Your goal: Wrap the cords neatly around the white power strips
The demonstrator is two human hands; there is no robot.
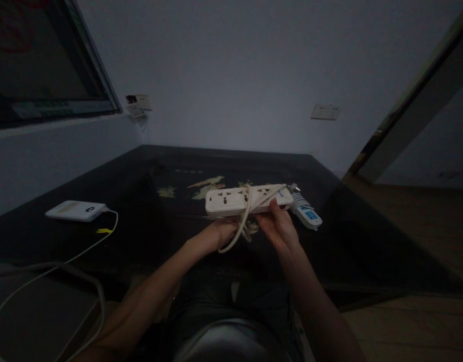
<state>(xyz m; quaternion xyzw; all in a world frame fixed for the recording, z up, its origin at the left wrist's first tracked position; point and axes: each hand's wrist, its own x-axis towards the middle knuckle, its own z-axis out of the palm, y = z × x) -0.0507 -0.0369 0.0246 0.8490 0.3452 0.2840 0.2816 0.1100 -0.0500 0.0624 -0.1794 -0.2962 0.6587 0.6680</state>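
A white power strip (231, 199) with a row of sockets is held up over the dark table, tilted so its socket face shows. Its pale cord (247, 211) wraps around the middle and hangs in a loop below. My left hand (226, 231) is closed at the strip's lower left side by the cord, its fingers partly hidden underneath. At the right end, my right hand (281, 229) grips the strip, thumb on the front edge. A plug with metal prongs (294, 188) sticks out by the right end. Just behind lies a second, smaller power strip (309, 215) with blue sockets and a wound cord.
A white power bank (76, 210) with a thin white cable (91, 246) lies at the left of the black table (352, 236). A yellow tag (104, 231) is near it. Wall sockets (325, 111) are set in the wall behind, with more (139, 104) at the left corner.
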